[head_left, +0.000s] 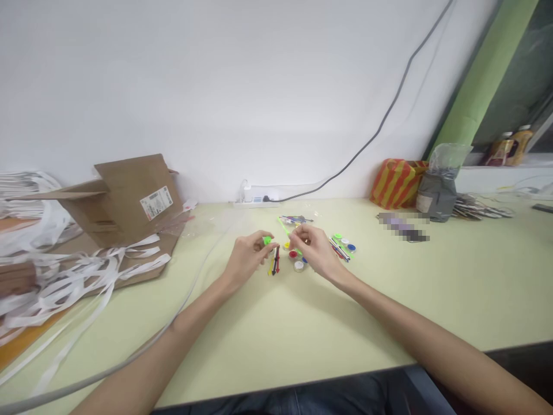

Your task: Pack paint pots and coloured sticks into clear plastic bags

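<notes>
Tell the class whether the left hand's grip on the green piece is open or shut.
Shut: the left hand curls inward, pinching the small bright green piece.

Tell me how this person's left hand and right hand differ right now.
The left hand pinches a bright green piece, while whatever the right hand pinches is too small to tell. The left hand is nearest the coloured sticks; the right hand is nearest the small round caps. Both are bare, raised, and angled toward each other.

Left hand [246, 259] and right hand [314, 249] pinch, just beside each other.
</notes>
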Demonstrator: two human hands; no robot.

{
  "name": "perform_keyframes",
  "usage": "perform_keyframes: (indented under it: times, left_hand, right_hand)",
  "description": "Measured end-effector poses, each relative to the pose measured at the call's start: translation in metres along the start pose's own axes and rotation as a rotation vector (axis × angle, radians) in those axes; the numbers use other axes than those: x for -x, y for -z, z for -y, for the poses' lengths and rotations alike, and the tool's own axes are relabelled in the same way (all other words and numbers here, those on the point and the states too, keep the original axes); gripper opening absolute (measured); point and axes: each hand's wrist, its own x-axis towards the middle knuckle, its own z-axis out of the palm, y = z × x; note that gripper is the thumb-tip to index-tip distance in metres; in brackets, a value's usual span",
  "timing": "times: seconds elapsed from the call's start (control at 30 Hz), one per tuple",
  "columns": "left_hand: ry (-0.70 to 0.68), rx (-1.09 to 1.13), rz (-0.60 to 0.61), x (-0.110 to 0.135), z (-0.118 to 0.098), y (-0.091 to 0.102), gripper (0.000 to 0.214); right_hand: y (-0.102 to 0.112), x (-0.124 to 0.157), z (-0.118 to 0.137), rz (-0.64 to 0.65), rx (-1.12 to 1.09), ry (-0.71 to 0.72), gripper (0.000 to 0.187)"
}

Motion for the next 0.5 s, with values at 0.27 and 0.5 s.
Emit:
perform_keyframes:
  times: [0.27,0.5]
  left_hand:
    - [-0.099,0.084,0.135,0.008,-0.021,-0.011,0.030]
    - [-0.110,0.073,0.124,0.010,-0.024,-0.011,0.028]
  right_hand:
    - [-0.009,0.007,-0.003,0.095,-0.469,-0.102,0.043]
    - [-0.007,0.007,-0.009,0.080,-0.456,-0.075,0.043]
